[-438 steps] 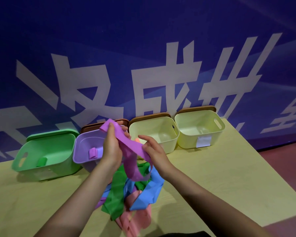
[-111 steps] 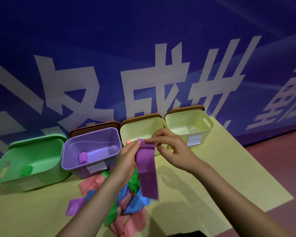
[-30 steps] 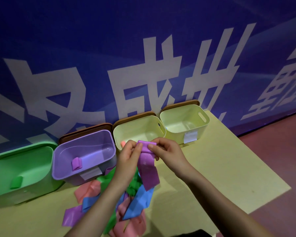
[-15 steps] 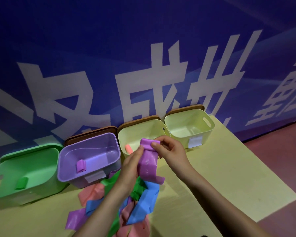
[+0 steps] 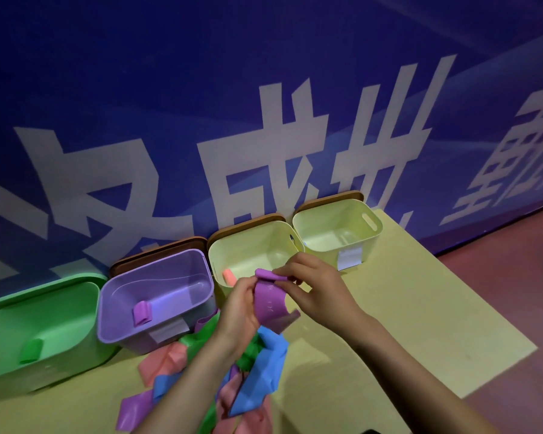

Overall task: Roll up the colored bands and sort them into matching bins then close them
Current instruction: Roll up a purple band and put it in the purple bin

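My left hand and my right hand both pinch a purple band, partly rolled at its top, with a short tail hanging below. They hold it above a pile of loose bands in green, blue, pink and purple on the table. The purple bin behind my left hand holds one rolled purple band. At the far left, the green bin holds a rolled green band. A pink roll lies in the near yellow bin.
A second yellow bin stands at the right end of the row. Brown lids lean behind the bins against a blue wall with white lettering. The yellow table ends at right, beside a reddish floor.
The hanging tail of the purple band has grown shorter as more of it is rolled between my hands. My hands stayed in front of the near yellow bin.
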{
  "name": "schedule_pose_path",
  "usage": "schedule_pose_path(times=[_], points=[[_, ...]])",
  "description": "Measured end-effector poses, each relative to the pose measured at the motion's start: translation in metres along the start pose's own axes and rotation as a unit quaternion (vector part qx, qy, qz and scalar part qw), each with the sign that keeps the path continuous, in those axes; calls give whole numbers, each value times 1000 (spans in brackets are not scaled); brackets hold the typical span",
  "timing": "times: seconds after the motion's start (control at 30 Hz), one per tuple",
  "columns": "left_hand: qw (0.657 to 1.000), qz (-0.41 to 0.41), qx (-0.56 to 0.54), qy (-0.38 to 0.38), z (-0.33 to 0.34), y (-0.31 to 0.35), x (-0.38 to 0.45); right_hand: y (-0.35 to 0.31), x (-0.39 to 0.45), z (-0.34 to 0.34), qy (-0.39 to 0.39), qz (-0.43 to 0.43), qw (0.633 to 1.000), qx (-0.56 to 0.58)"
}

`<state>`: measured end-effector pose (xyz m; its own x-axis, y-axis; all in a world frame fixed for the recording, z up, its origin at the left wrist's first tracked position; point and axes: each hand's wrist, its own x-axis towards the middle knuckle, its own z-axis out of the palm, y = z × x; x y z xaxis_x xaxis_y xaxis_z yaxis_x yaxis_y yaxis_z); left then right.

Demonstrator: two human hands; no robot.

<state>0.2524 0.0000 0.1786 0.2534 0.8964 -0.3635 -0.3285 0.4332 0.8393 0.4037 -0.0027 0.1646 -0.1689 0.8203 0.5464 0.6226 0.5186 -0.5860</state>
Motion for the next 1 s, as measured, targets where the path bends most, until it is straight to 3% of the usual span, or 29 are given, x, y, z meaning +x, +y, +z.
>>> schedule_pose_path(times=[0.2,0.33,0.43,0.5,0.6,0.73,0.83,1.0], points=[[999,30,28,11,4,-11,2,2,3,-18,-105,-60,992,-21],[997,59,52,14,4,-14,1,-4,-1,-23,-80,54,990,106],[990,99,102,16,4,-15,-2,-12,-5,-18,-21,189,959,210],[980,131,150,21,6,-17,-5,-14,-6,-15,-22,249,938,240],[953,195,228,31,8,-21,-9,-15,-10,-12,-21,274,920,279],[938,233,254,37,9,-27,-14,-20,-19,-10,6,241,940,240],[951,217,216,31,12,-28,-17,-22,-24,-9,16,232,946,226],[991,102,74,39,15,-25,-19,-27,-24,-12,40,241,935,257]])
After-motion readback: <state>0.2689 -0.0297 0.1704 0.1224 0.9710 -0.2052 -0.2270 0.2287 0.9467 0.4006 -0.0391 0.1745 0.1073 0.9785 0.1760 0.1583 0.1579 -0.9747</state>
